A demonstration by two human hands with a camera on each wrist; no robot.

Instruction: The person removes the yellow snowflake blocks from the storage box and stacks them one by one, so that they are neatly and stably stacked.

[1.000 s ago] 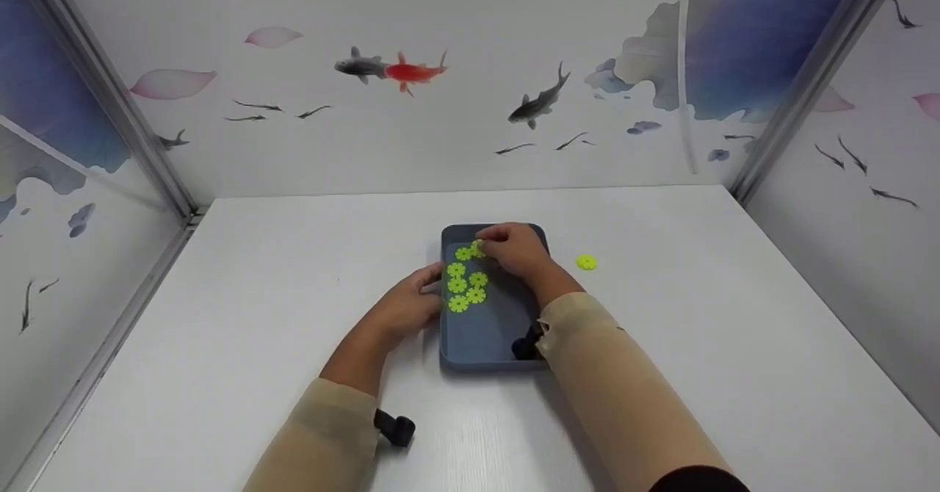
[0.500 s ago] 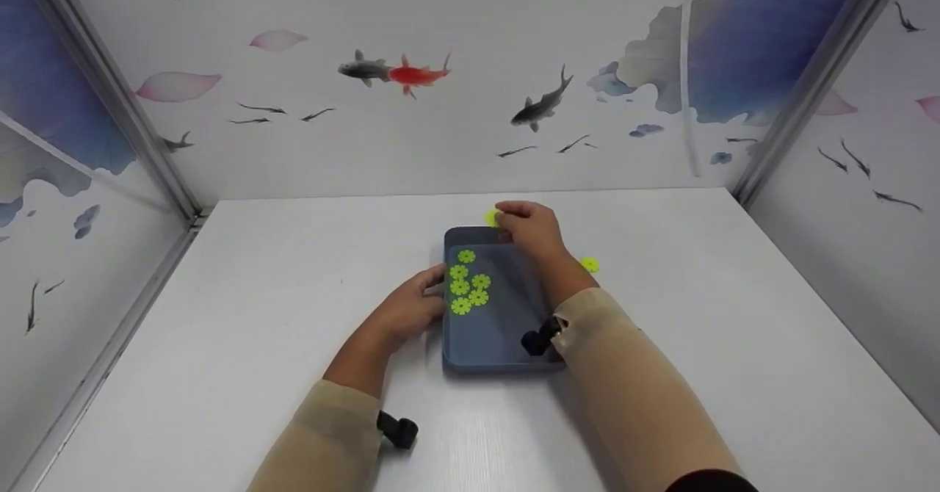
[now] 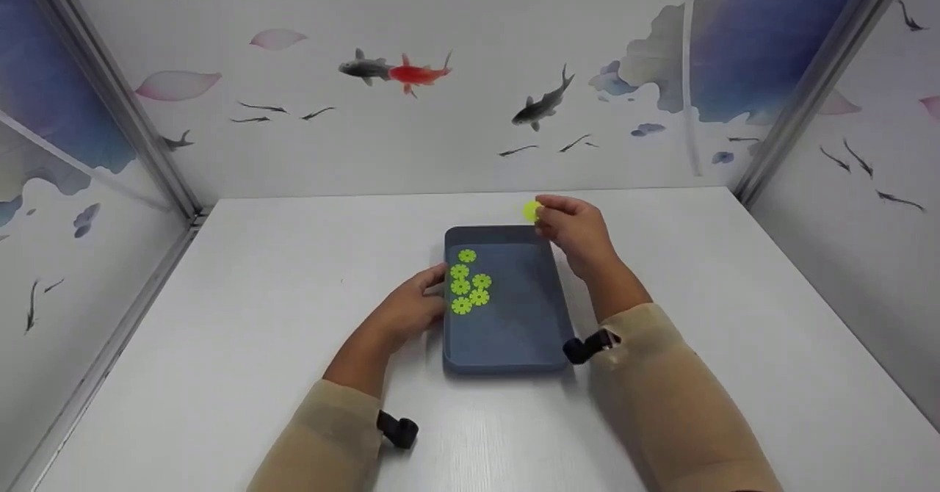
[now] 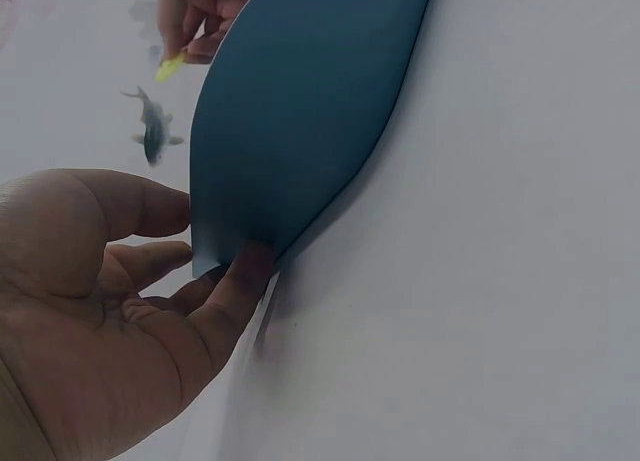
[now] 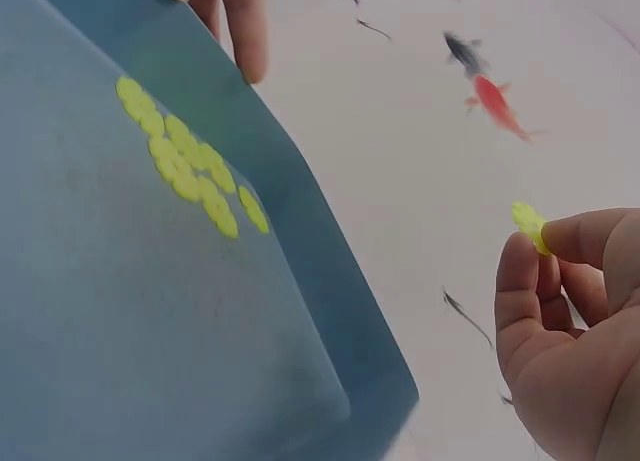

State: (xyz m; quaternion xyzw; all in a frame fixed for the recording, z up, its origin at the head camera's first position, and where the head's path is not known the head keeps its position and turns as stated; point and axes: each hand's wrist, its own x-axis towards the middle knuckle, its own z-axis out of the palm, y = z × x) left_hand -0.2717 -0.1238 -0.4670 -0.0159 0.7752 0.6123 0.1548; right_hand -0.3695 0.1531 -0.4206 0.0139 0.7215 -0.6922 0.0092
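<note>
Nearest: beige sleeves [image 3: 323, 433] on both forearms, black device [image 3: 400, 432] at the left cuff, another at the right. All over a white worktop [image 3: 220, 345].

Blue-gray tray [image 3: 514, 330] flat on the worktop, long side running away from the person. Left hand [image 3: 407, 308] beside its left wall: grip loosely spread, fingertips touching the wall.

Six yellow notched discs [image 3: 479, 297] on the tray floor, head view count: four in a rough line along the left wall, two just right of those. Farthest one sits slightly apart.

Right hand [image 3: 576, 231] raised near the tray's far right corner. Grip closed to a pinch, thumb and fingertips on one yellow disc [image 3: 532, 211], which shows just past the far rim in head view.

Back: white wall [image 3: 294, 154], printed red fish [image 3: 420, 75], gray ones too.
</note>
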